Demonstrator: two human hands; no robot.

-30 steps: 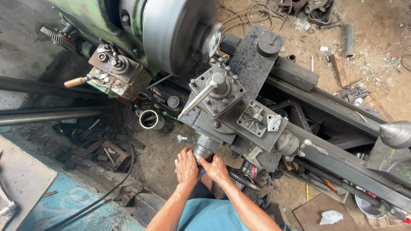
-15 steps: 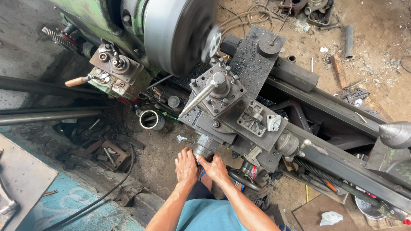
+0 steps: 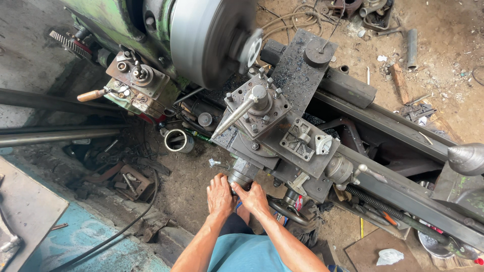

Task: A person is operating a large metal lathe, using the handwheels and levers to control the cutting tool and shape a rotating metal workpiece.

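Note:
I look down on an old metal lathe. Its large grey chuck (image 3: 212, 40) is blurred from spinning. Below it sits the square tool post (image 3: 258, 103) with its long lever, on the dark carriage (image 3: 297, 136). My left hand (image 3: 220, 195) and my right hand (image 3: 253, 198) both wrap around the round grey cross-slide handwheel (image 3: 241, 177) at the front of the carriage. Both forearms reach up from the bottom of the view.
A wooden-handled lever (image 3: 92, 95) sticks out of the gearbox at left. A metal ring (image 3: 177, 140) lies on the dirty floor beside scrap parts (image 3: 128, 181). The tailstock centre (image 3: 466, 158) is at right; a black cable (image 3: 116, 234) crosses the blue floor patch.

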